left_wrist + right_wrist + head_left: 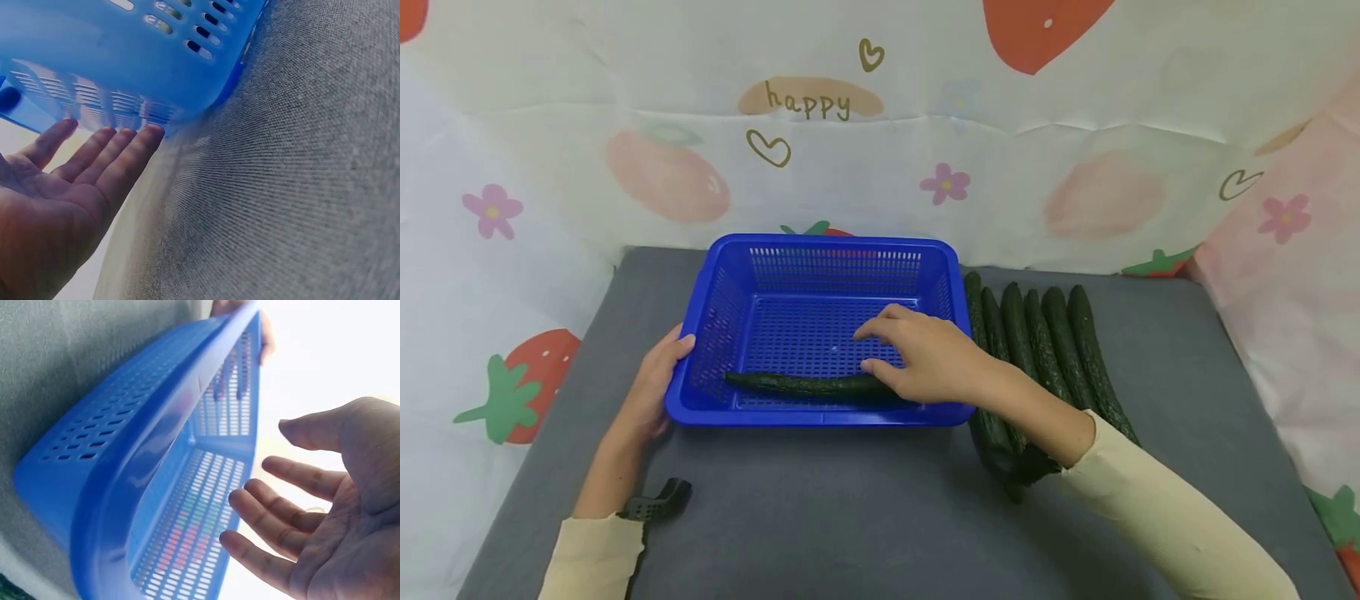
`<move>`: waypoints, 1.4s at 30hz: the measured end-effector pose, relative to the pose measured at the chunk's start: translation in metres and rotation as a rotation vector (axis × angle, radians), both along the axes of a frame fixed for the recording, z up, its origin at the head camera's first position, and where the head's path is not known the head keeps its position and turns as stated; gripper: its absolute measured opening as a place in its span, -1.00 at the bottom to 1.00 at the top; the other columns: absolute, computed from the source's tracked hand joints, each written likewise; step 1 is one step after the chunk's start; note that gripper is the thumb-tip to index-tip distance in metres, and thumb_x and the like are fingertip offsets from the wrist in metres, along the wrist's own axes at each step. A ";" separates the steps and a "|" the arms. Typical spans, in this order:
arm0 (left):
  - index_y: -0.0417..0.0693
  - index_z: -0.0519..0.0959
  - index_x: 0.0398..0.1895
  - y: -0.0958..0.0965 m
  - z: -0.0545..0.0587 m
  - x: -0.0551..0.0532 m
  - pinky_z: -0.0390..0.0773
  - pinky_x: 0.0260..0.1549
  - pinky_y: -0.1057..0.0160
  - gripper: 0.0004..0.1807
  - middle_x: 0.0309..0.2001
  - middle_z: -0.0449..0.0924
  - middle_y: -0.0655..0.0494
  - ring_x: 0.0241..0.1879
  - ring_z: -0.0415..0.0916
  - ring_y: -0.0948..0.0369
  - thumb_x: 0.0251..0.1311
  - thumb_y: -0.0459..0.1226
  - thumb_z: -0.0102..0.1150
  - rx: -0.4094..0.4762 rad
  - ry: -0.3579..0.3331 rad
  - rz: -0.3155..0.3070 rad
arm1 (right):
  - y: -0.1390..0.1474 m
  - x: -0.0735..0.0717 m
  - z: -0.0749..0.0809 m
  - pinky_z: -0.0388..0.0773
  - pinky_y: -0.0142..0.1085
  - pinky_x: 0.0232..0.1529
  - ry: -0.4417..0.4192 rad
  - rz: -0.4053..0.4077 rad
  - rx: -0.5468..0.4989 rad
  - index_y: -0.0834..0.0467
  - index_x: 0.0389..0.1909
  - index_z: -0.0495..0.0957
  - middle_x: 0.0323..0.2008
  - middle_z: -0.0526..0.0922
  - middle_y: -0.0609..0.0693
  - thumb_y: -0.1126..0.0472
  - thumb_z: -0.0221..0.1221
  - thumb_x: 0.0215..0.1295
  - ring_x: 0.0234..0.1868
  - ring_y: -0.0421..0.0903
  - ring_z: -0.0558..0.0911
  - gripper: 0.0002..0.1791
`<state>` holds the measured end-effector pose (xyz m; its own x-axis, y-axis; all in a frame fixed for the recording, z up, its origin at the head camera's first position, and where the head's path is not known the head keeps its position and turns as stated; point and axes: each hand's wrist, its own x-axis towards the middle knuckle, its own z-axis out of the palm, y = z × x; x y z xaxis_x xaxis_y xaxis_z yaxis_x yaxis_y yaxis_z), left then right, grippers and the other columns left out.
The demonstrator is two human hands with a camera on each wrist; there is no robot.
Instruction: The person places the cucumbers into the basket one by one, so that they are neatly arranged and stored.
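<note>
A blue plastic basket [835,418] with slotted walls stands on the table. One long dark green cucumber [805,385] lies in it along the near wall. At the basket's left side, my left hand [651,383] grips the rim, its thumb over the top. The left wrist view has the fingers [128,165] of that hand against the outer wall. Over the basket's right part is my right hand [932,354], its fingers loosely bent and apart with nothing between them. It hides the cucumber's right end in the head view.
Several cucumbers [1018,325] lie side by side on the grey tabletop [850,508], just right of the basket; my right forearm crosses above them. A printed cloth [880,183] hangs behind the table. A dark curved piece [658,502] sits at my left wrist.
</note>
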<state>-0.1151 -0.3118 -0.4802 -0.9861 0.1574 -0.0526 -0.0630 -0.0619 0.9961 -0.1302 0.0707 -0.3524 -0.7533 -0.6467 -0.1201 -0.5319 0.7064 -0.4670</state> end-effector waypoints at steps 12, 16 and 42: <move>-0.16 0.17 0.59 -0.002 0.003 -0.001 0.75 -0.08 0.32 -0.44 0.09 0.68 0.25 -0.01 0.72 0.32 0.70 -0.09 -0.22 -0.005 0.024 -0.015 | 0.030 0.002 -0.004 0.67 -0.02 0.04 0.000 -0.048 -0.105 0.01 0.35 0.59 0.27 0.63 0.03 0.03 0.23 0.55 0.14 -0.01 0.70 -0.57; -0.18 0.12 0.62 -0.004 0.004 -0.001 0.75 -0.08 0.32 -0.40 0.11 0.66 0.23 -0.01 0.72 0.32 0.71 -0.07 -0.23 -0.019 0.030 -0.026 | 0.037 0.003 -0.006 0.67 0.00 0.11 -0.001 -0.075 -0.146 0.02 0.35 0.58 0.26 0.63 0.02 0.03 0.22 0.55 0.19 -0.04 0.68 -0.57; -0.20 0.08 0.64 -0.003 0.001 0.001 0.74 -0.02 0.31 -0.37 0.16 0.62 0.23 0.05 0.69 0.32 0.71 -0.04 -0.24 -0.016 0.017 -0.036 | 0.080 0.022 -0.023 0.69 0.07 0.16 0.066 -0.185 -0.329 0.12 0.35 0.56 0.32 0.60 0.12 0.15 0.23 0.55 0.22 0.14 0.68 -0.58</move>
<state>-0.1138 -0.3151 -0.4787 -0.9806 0.1919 -0.0390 -0.0482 -0.0435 0.9979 -0.1078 0.1507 -0.3756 -0.8603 -0.4946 0.1236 -0.4454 0.6113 -0.6541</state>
